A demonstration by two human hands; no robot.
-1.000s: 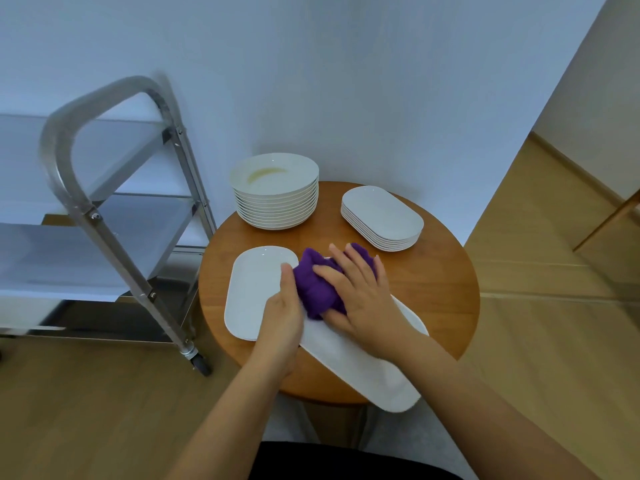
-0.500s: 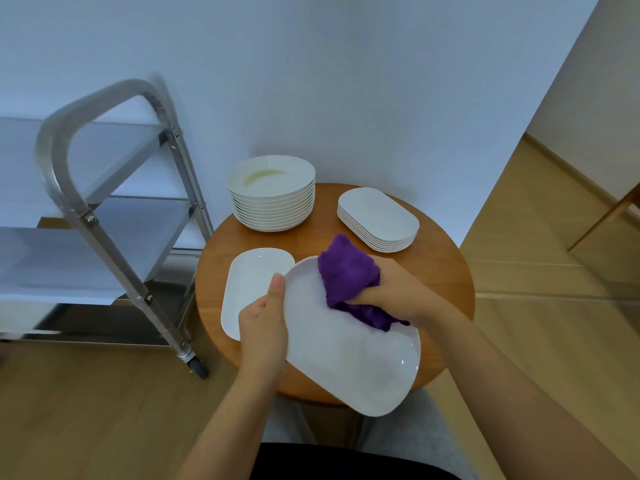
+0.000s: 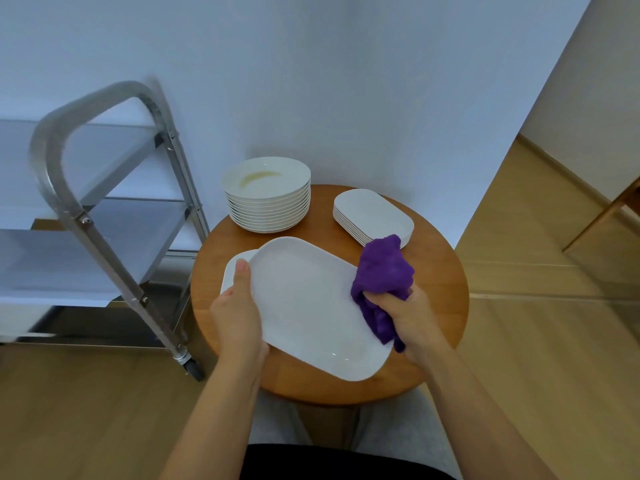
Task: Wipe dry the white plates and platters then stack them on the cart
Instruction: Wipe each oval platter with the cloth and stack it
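left hand (image 3: pixel 239 306) clamps the large white platter (image 3: pixel 311 306) by its left edge; right hand (image 3: pixel 408 313), fisted on the purple cloth (image 3: pixel 382 271), sits at its right edge, long axis running upper-left to lower-right.

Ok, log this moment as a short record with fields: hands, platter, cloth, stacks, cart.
left hand: grips the left edge of the large platter, thumb on top
right hand: clutches the purple cloth at the platter's right edge
large platter: white, oblong, held tilted above the round wooden table
purple cloth: bunched, touching the platter's right rim
second platter: lies on the table, mostly hidden under the held one
round plates: tall stack at the table's back left
small platters: lower stack at the back right
cart: metal, left of the table, no dishes visible on it
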